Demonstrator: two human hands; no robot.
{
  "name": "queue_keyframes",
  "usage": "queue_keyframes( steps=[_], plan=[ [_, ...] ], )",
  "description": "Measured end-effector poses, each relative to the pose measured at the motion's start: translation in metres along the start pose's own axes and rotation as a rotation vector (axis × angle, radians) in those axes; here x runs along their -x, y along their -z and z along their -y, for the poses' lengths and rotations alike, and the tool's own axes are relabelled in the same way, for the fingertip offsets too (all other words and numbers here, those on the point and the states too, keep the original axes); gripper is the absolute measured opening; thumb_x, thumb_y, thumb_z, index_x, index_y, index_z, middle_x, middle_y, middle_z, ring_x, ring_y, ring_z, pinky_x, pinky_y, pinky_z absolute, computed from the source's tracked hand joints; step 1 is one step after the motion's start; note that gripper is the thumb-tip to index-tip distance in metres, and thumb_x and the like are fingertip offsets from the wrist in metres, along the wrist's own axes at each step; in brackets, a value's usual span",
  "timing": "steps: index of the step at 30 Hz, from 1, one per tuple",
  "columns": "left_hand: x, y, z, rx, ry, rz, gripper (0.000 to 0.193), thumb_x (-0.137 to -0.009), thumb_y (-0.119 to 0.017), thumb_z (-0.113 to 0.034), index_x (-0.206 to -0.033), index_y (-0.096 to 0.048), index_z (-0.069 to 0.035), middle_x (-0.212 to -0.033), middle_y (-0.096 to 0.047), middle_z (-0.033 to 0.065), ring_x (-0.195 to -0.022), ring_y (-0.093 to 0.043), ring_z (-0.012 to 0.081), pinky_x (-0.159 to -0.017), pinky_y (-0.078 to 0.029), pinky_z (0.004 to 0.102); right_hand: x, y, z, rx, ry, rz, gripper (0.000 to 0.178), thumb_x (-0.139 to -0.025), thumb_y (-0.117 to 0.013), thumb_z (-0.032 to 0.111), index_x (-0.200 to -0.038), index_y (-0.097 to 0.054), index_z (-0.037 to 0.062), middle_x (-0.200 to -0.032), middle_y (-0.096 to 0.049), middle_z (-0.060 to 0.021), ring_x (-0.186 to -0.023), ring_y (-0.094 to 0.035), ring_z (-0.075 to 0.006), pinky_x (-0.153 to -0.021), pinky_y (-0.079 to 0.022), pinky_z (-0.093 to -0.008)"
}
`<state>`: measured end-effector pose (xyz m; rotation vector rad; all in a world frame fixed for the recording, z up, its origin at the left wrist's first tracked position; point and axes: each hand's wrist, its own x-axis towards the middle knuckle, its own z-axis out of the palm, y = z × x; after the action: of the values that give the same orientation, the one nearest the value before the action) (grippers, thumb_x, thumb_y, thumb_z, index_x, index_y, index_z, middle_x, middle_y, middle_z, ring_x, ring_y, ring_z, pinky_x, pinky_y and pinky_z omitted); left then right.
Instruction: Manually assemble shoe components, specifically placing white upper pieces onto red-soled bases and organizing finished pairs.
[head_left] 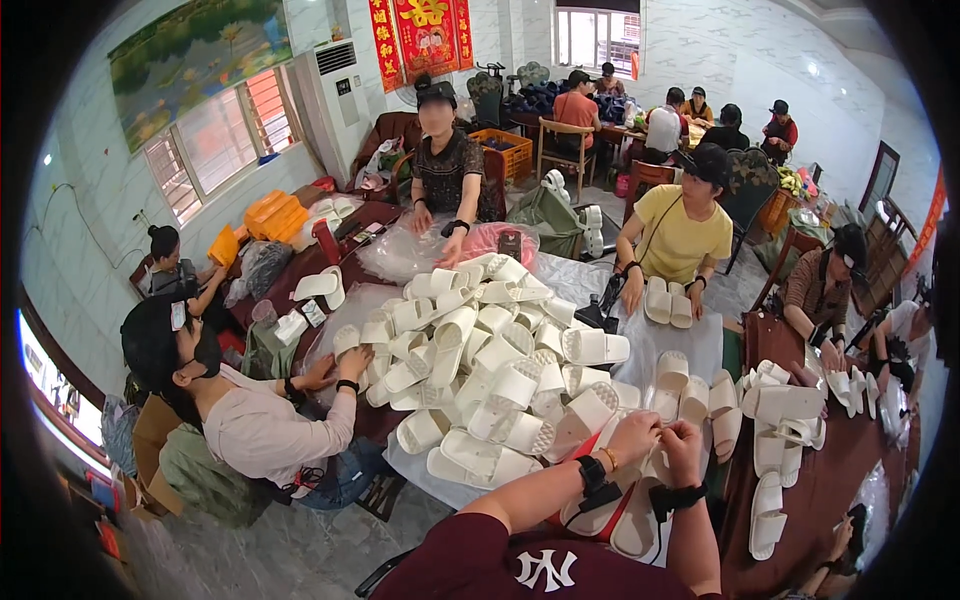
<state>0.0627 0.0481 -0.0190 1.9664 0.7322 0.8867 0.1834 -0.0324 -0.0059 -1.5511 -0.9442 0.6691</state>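
My left hand (635, 438) and my right hand (683, 450) are close together at the table's near edge, fingertips bent inward in a pinch. Whatever sits between the fingers is too small to make out. Beneath my forearms lie white slide slippers (637, 528) on something red (571, 470); my arms partly hide them. Just beyond my hands, more white slippers (671, 372) lie with their open toes toward the far side. A large heap of white slippers (480, 350) rises to the left of my hands.
Co-workers sit around the table: one (270, 420) at left touching the heap, one in yellow (685, 230) with a slipper pair (668, 302), one standing at the far side (447, 160). Loose slippers (767, 515) lie on the brown tabletop (735, 540) at right. Clear plastic bags (400, 250) lie beyond the heap.
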Motion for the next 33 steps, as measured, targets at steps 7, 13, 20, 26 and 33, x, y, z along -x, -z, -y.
queue_keyframes(
  steps=[7, 13, 20, 26, 33],
  plan=[
    [0.001, 0.002, -0.003, -0.016, 0.009, 0.012, 0.015, -0.08, -0.056, -0.013, -0.083, -0.061, 0.0, -0.081, -0.062, 0.0202, -0.082, -0.06, 0.0366, -0.073, -0.047, 0.0432, 0.0, -0.001, 0.001, -0.021, -0.008, 0.003, 0.009, -0.079, -0.059, 0.005, -0.073, -0.063, -0.0013, -0.066, -0.061, -0.0009, -0.059, -0.053, -0.0062, -0.053, -0.041, -0.0211],
    [0.001, 0.004, -0.006, -0.017, 0.02, 0.012, 0.015, -0.081, -0.056, -0.014, -0.083, -0.061, 0.0, -0.081, -0.062, 0.0204, -0.082, -0.06, 0.0369, -0.073, -0.047, 0.0431, 0.0, -0.001, 0.002, -0.004, -0.017, 0.014, 0.01, -0.08, -0.06, 0.006, -0.073, -0.062, -0.0011, -0.066, -0.06, -0.0005, -0.059, -0.052, -0.006, -0.053, -0.041, -0.0208],
    [0.001, 0.004, -0.004, -0.013, 0.018, 0.01, 0.014, -0.08, -0.057, -0.013, -0.082, -0.061, 0.0, -0.081, -0.062, 0.0201, -0.081, -0.06, 0.0367, -0.073, -0.047, 0.043, 0.0, -0.001, 0.004, 0.018, -0.026, 0.028, 0.011, -0.081, -0.06, 0.007, -0.073, -0.062, -0.0008, -0.067, -0.06, -0.0003, -0.059, -0.053, -0.0058, -0.054, -0.041, -0.0206],
    [0.001, 0.003, -0.004, -0.021, -0.001, 0.001, 0.013, -0.08, -0.056, -0.012, -0.081, -0.061, 0.0, -0.08, -0.061, 0.0197, -0.081, -0.059, 0.0369, -0.073, -0.046, 0.043, -0.001, 0.0, 0.003, 0.023, -0.024, 0.031, 0.009, -0.077, -0.061, 0.006, -0.077, -0.064, -0.0023, -0.066, -0.061, -0.0006, -0.06, -0.053, -0.0076, -0.055, -0.042, -0.0232],
    [0.0, 0.004, -0.005, 0.008, 0.059, 0.042, 0.015, -0.081, -0.056, -0.016, -0.082, -0.06, -0.001, -0.085, -0.061, 0.0193, -0.085, -0.058, 0.0378, -0.076, -0.046, 0.0451, -0.003, 0.003, -0.008, 0.058, -0.025, 0.057, 0.008, -0.077, -0.061, 0.006, -0.078, -0.064, -0.002, -0.069, -0.062, -0.0013, -0.061, -0.054, -0.008, -0.055, -0.043, -0.0235]
  ],
)
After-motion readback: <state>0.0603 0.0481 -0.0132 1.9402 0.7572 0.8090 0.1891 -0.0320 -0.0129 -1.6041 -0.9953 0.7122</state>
